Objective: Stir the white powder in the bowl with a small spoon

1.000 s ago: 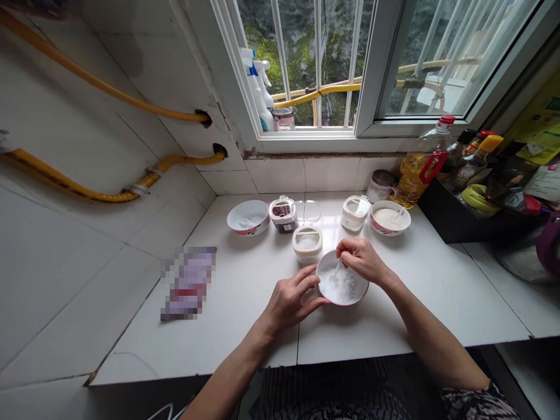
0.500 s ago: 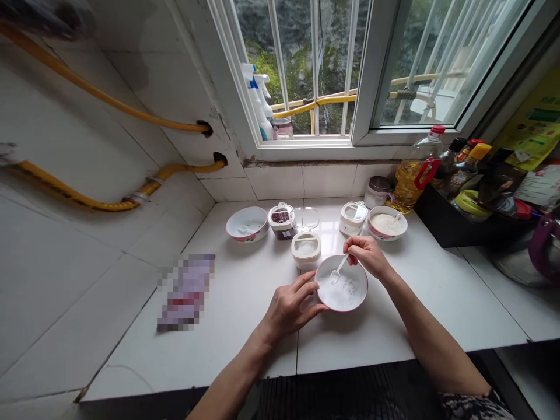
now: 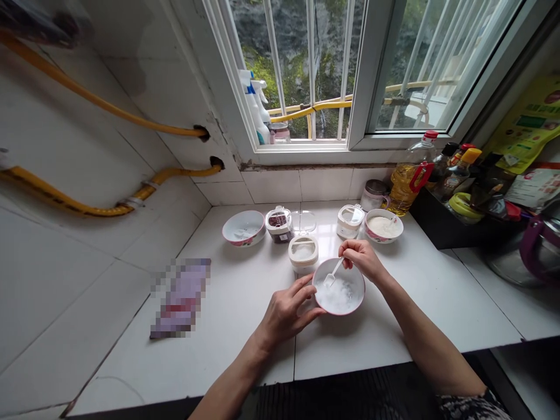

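A white bowl with a pink rim [image 3: 359, 302] stands on the counter, holding a white granular substance [image 3: 341, 297]. My left hand [image 3: 291, 309] grips the bowl's left side, thumb near the front and fingers along the rim. In my right hand [image 3: 359, 258] is the handle of a small white spoon [image 3: 330, 280], pinched between the fingers. The spoon's head points down and left into the bowl, over the white grains. Just behind the bowl sits a square white-rimmed jar [image 3: 303, 262] with white contents, close to my left fingertips.
Farther back are a bowl [image 3: 244, 239], an open-lidded jar of dark red contents [image 3: 280, 226], a white-lidded jar [image 3: 350, 221] and a bowl of pale grains [image 3: 384, 236]. An oil bottle [image 3: 405, 186] and a black condiment box [image 3: 426, 221] stand right. A blurred purple packet [image 3: 184, 297] lies left.
The view has shifted slightly, so everything sits a little lower and to the left. The spoon stays in the bowl, its head slightly moved at most; both hands keep their holds.
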{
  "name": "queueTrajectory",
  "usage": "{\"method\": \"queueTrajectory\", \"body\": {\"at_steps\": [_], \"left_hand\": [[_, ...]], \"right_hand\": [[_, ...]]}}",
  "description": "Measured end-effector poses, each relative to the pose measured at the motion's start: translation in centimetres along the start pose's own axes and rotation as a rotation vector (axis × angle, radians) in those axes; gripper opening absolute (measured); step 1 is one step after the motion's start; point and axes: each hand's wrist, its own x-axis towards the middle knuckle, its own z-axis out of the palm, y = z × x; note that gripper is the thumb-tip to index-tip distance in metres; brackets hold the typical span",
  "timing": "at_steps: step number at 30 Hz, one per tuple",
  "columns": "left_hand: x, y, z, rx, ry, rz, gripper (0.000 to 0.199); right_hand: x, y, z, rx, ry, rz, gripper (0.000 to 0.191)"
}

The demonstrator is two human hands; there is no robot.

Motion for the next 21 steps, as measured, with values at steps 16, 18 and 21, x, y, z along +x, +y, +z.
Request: {"method": "queueTrajectory", "body": {"at_steps": [16, 18, 21], "left_hand": [[-0.1, -0.1, 0.3, 0.004, 0.023, 0.006, 0.028], [-0.1, -0.1, 0.2, 0.004, 0.03, 0.007, 0.029], [-0.1, 0.0, 0.2, 0.014, 0.035, 0.008, 0.029]], "right_hand": [[-0.2, 0.4, 1.5, -0.107, 0.15, -0.418, 0.012], [-0.4, 0.5, 1.9, -0.324, 0.142, -0.6, 0.011], [-0.8, 0.3, 2.2, -0.635, 0.105, -0.871, 0.016]]}}
